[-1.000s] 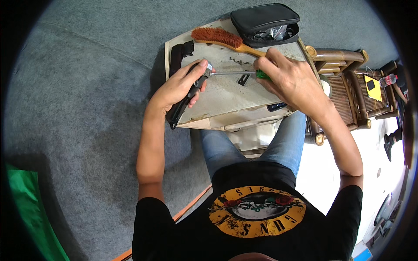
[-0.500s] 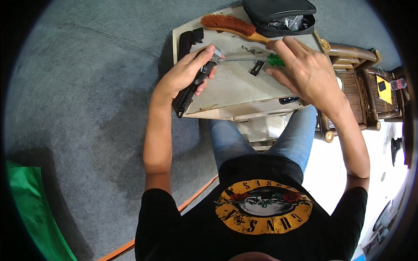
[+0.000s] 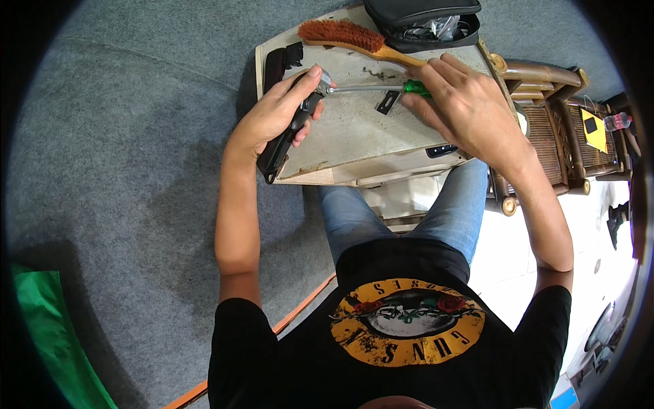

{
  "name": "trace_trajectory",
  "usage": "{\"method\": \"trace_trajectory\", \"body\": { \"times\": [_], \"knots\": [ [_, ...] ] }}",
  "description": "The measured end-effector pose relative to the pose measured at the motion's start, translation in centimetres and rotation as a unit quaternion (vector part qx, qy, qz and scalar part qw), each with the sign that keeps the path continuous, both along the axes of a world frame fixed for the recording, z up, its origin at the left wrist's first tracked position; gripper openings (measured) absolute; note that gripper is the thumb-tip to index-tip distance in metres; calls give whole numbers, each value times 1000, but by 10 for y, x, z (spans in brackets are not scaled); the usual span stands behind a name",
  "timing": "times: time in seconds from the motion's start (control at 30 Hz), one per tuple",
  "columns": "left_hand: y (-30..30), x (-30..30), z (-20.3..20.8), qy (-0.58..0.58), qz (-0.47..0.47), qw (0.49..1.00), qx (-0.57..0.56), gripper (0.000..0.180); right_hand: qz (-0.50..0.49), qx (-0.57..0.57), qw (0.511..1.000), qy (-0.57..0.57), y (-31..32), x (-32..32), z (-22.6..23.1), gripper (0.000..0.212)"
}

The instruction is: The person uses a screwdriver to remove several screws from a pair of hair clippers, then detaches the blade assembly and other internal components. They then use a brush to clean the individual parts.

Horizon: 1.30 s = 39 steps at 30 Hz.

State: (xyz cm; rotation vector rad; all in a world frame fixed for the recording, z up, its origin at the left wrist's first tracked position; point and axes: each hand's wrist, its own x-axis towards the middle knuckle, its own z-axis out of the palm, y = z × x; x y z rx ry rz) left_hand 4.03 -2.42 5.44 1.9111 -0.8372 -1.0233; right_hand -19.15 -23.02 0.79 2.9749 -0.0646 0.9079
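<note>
My left hand point(image 3: 276, 112) is wrapped round a black hair clipper point(image 3: 283, 146), its metal head up by my thumb. In my right hand point(image 3: 470, 109) is a screwdriver with a green handle point(image 3: 417, 88); its long shaft point(image 3: 364, 88) runs left, and the tip meets the clipper's head. Below the shaft a small black slotted plate point(image 3: 387, 102) lies flat on the pale wooden table point(image 3: 340, 143). My fingers hide part of the handle and of the clipper.
A brush with reddish bristles point(image 3: 340, 34) lies along the table's far side, its handle reaching my right hand. Behind it stands an open black case point(image 3: 422, 20). A dark object point(image 3: 274, 67) sits at the far left corner. Bamboo chairs point(image 3: 545, 129) stand to the right.
The whole view has shifted slightly, so the table and both hands appear a little further left and up. The screwdriver tip stays at the clipper's head; both grips look the same.
</note>
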Motion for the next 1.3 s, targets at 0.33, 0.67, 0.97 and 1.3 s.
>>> {"method": "trace_trajectory", "body": {
  "times": [0.33,0.67,0.97,1.3],
  "knots": [
    [-5,3,1,-36,2,999,26,68,7,31,999,-36,6,4,4,31],
    [-3,3,0,-55,33,998,20,61,-6,89,996,-21,-1,-2,-4,30],
    [15,8,2,88,20,995,-32,61,84,373,924,-14,21,-1,-8,23],
    [14,8,1,83,5,997,-2,57,108,403,908,-22,23,5,-5,23]
  ]
}}
